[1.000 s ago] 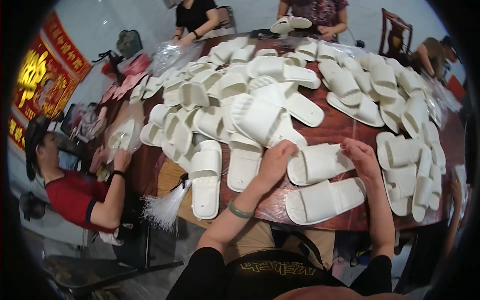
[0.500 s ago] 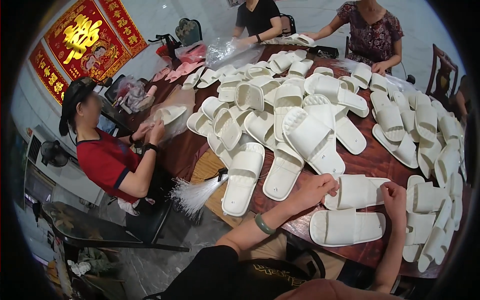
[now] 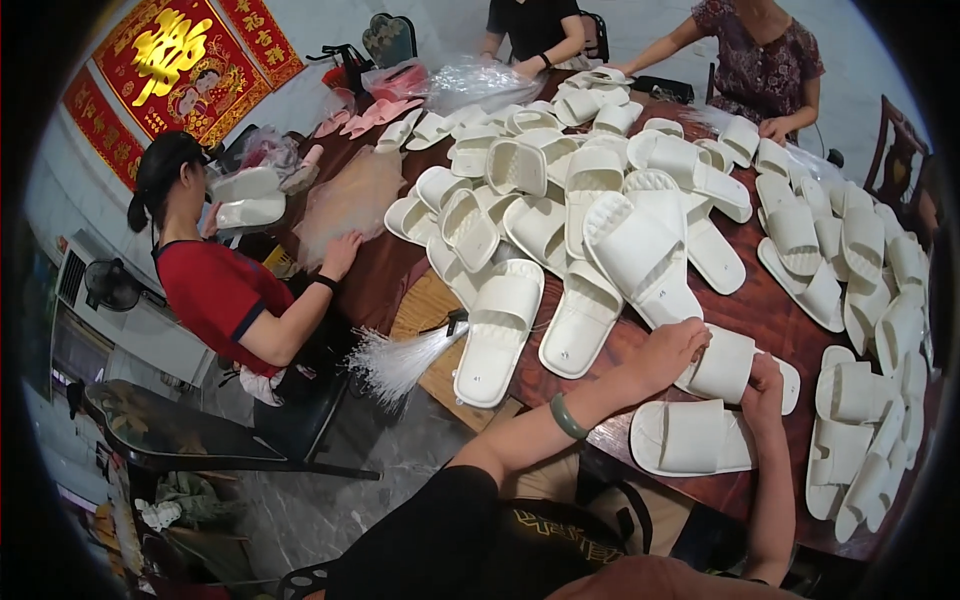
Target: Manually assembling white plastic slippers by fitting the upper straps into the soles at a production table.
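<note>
Two white slippers lie side by side before me at the table's near edge. My left hand (image 3: 672, 356) is closed at the left end of the farther slipper (image 3: 724, 364), fingertips bent together by its strap. At the right edge of that strap, my right hand (image 3: 764, 392) is closed too, fingers curled against the slipper. Whatever is between the fingers of either hand is too small or hidden to make out. Untouched below them rests the nearer slipper (image 3: 688, 438), its right end partly covered by my right wrist. A green bangle (image 3: 568, 417) circles my left wrist.
White slippers (image 3: 640, 255) heap across the dark wooden table (image 3: 725, 308), with more stacked at right (image 3: 858, 395). A bundle of thin white plastic strands (image 3: 402, 362) hangs at the left edge. A co-worker in red (image 3: 225, 300) handles slippers and a clear bag (image 3: 345, 205); others sit opposite.
My right hand has moved left and down onto the strap's edge. My left hand shifted slightly up and right. The co-worker in red has moved slippers away from the bag, which lies flat.
</note>
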A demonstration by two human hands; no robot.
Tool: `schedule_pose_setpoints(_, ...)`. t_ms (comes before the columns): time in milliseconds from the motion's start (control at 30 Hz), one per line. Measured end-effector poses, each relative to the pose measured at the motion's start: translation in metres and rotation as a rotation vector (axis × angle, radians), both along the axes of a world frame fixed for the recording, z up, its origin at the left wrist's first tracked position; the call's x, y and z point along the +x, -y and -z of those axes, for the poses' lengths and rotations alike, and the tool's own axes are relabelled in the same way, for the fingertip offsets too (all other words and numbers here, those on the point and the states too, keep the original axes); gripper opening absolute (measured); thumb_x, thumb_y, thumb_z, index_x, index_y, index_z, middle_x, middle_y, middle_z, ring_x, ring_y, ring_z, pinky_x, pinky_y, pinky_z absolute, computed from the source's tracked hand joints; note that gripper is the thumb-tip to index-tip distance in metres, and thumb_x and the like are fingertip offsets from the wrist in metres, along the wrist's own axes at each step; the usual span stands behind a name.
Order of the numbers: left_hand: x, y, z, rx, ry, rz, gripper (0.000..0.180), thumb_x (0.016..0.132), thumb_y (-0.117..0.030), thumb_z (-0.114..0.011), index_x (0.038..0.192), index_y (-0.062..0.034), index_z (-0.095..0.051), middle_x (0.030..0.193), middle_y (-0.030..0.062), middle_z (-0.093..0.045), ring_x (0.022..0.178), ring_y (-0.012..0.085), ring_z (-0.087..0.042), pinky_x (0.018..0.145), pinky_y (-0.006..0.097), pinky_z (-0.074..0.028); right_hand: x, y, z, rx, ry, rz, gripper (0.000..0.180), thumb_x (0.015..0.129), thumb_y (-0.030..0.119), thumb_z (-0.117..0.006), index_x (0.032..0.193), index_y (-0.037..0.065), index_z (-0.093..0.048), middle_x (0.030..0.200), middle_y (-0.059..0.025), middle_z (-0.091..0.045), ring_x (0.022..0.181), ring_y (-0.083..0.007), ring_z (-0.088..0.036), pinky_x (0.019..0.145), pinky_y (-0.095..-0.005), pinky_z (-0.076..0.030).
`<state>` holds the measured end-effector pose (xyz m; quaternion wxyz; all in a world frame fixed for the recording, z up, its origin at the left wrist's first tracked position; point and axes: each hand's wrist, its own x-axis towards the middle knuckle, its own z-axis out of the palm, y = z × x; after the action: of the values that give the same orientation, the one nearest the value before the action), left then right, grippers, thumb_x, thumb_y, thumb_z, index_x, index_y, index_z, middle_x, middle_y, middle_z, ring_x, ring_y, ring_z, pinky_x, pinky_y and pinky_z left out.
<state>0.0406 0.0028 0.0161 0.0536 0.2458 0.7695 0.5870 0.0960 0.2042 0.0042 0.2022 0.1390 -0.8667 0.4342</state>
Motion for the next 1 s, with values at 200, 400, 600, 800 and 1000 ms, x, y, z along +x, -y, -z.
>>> schedule_pose_setpoints(200,-0.003,0.006,0.011,-0.13,-0.192,-0.12,0.022,0.093,-0.02,-0.045,0.089,-0.0019,-0.056,0.073,0.0166,-0.061,0.065,0.0331,-0.06,0.059,0.041,-0.045,-0.002,0.006,0.005,-0.094,0.041,-0.031,0.005,0.066,0.007,-0.066,0.071,0.004,-0.066,0.062,-0.0046,-0.054,0.066,-0.0196,-0.047,0.067,-0.0325,-0.034)
schedule_pose_setpoints(400,-0.002,0.008,0.007,-0.13,-0.211,-0.091,0.024,0.092,-0.023,-0.044,0.085,-0.0037,-0.057,0.072,0.0148,-0.061,0.07,0.0358,-0.06,0.063,0.044,-0.045,-0.002,0.005,0.005,-0.163,0.085,-0.02,0.008,0.065,0.005,-0.065,0.073,0.004,-0.068,0.066,-0.0044,-0.06,0.066,-0.0186,-0.049,0.07,-0.0314,-0.035)
schedule_pose_setpoints(600,-0.003,0.012,0.003,-0.228,-0.161,-0.034,0.027,0.09,-0.026,-0.045,0.081,-0.0044,-0.057,0.068,0.0114,-0.061,0.068,0.0338,-0.06,0.063,0.044,-0.045,-0.004,0.013,0.018,-0.322,0.175,-0.034,0.008,0.066,0.004,-0.064,0.073,0.003,-0.067,0.065,-0.0046,-0.061,0.062,-0.018,-0.05,0.066,-0.0301,-0.036)
schedule_pose_setpoints(800,-0.001,0.018,-0.006,-0.304,-0.185,0.049,0.028,0.089,-0.029,-0.045,0.082,-0.0038,-0.056,0.068,0.0138,-0.06,0.067,0.0341,-0.059,0.064,0.045,-0.044,0.0,0.018,0.005,-0.331,0.205,-0.013,0.006,0.067,0.004,-0.063,0.072,0.002,-0.066,0.066,-0.0052,-0.061,0.063,-0.0178,-0.052,0.067,-0.0304,-0.036)
schedule_pose_setpoints(1000,-0.006,0.015,0.001,-0.253,-0.181,-0.131,0.027,0.091,-0.027,-0.044,0.087,-0.002,-0.052,0.069,0.0173,-0.058,0.068,0.0346,-0.059,0.062,0.043,-0.044,0.003,0.014,0.0,-0.284,0.203,0.049,0.012,0.077,0.001,-0.059,0.087,0.0,-0.063,0.08,-0.0055,-0.061,0.076,-0.016,-0.055,0.074,-0.028,-0.04)
